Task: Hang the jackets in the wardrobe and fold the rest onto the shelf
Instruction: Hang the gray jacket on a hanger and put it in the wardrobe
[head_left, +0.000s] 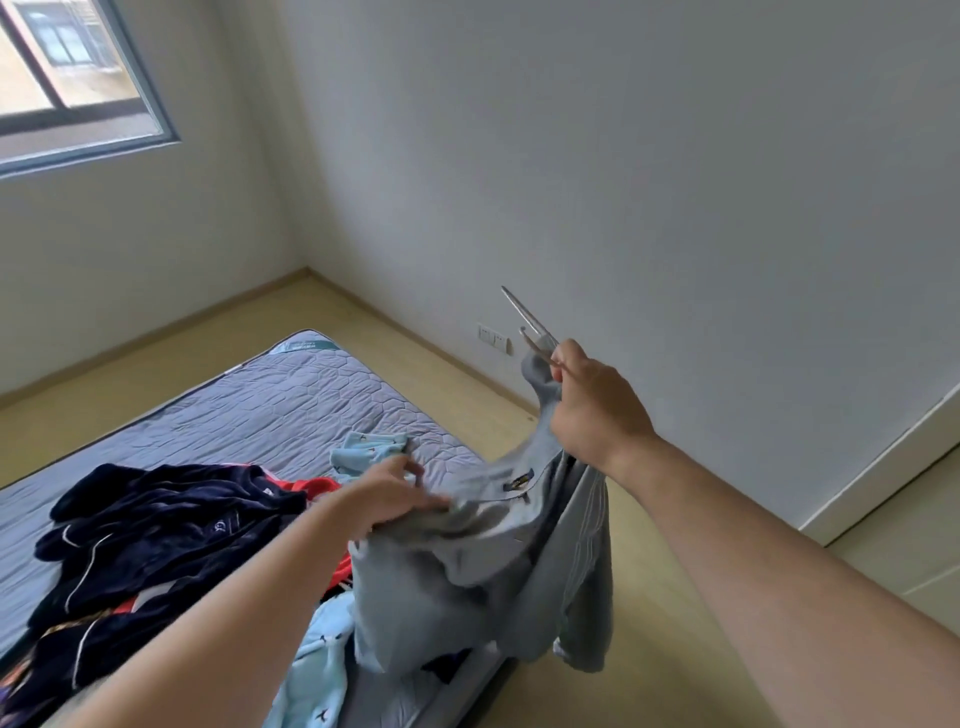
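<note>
The right grip (592, 410) pinches a metal hanger (525, 318) inside the grey jacket (467, 571); the left grip (389, 493) clutches its shoulder. Loosely seated, it may slip off.

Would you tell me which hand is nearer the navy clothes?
Left. The left hand grips the jacket beside the navy clothes; the right hand holds the hanger, farther right.

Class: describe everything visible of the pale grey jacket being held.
The pale grey jacket looks like soft knit, with a dark label at the collar and stripes down one sleeve. It hangs crumpled over the mattress edge. The right hand grips its collar and a metal hanger; the left hand grips its fabric.
</note>
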